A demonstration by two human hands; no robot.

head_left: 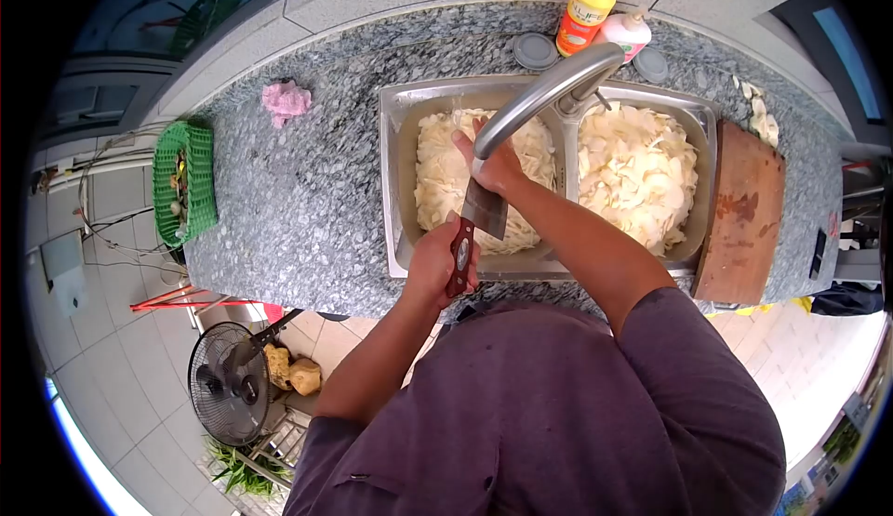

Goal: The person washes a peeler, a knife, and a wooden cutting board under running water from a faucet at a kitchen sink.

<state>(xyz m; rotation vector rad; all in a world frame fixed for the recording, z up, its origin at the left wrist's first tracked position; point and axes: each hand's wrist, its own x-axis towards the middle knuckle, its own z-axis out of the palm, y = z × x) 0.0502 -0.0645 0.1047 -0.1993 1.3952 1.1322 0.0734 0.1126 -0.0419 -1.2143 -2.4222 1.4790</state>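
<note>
My left hand [437, 260] is wrapped round the dark red handle of a cleaver [485, 211], whose wide metal blade points up and away over the left sink basin. Beside the upper end of the blade, below the faucet spout [549, 93], is my right hand [495, 165] with its fingers apart; the spout hides part of it. Pale thin slices [442, 167] fill the left basin under both hands. More pale slices [637, 177] are heaped in the right basin of the metal double sink [395, 228].
A brown wooden board [739, 218] lies right of the sink, with slices [765, 121] behind it. Behind the faucet stand a yellow-capped bottle [586, 14] and a pump bottle [625, 33]. Leftward are a pink cloth [286, 102], a green basket [197, 181] and a fan [228, 384].
</note>
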